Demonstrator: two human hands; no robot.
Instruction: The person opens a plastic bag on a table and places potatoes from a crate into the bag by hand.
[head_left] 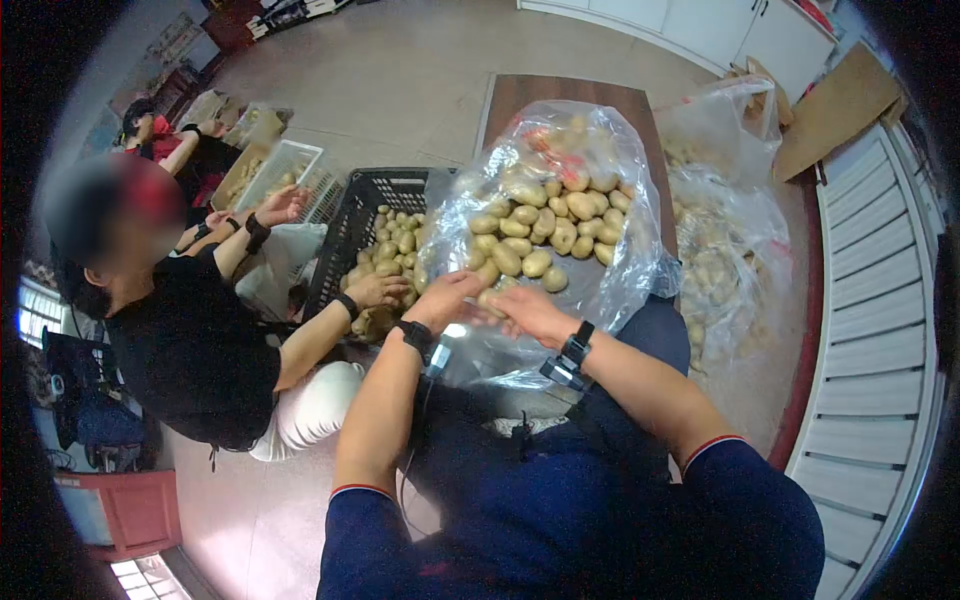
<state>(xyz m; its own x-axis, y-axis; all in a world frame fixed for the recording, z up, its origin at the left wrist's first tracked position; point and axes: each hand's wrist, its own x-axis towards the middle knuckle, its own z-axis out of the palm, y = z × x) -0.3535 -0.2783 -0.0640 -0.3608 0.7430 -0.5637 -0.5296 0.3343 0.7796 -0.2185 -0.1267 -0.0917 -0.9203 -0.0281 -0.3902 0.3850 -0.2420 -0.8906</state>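
My right hand (pixel 533 313) is closed around a potato (pixel 494 299) over the near edge of a clear plastic bag (pixel 610 290). Right beside it is my left hand (pixel 447 299), its thumb close to the potatoes and its fingers blurred under the held potato. Whether the left fingers grip anything I cannot tell. The bag lies spread on a brown board, with a heap of potatoes (pixel 545 225) in it. To the left stands a black plastic crate (pixel 345 215) with many potatoes (pixel 395 240) inside.
A co-worker (pixel 190 320) in black sits at left, one hand (pixel 378 290) on the crate's potatoes. Another person (pixel 165 150) sits farther back near a white crate (pixel 285 170). More bagged potatoes (pixel 715 250) lie at right, by a white slatted panel (pixel 870 370).
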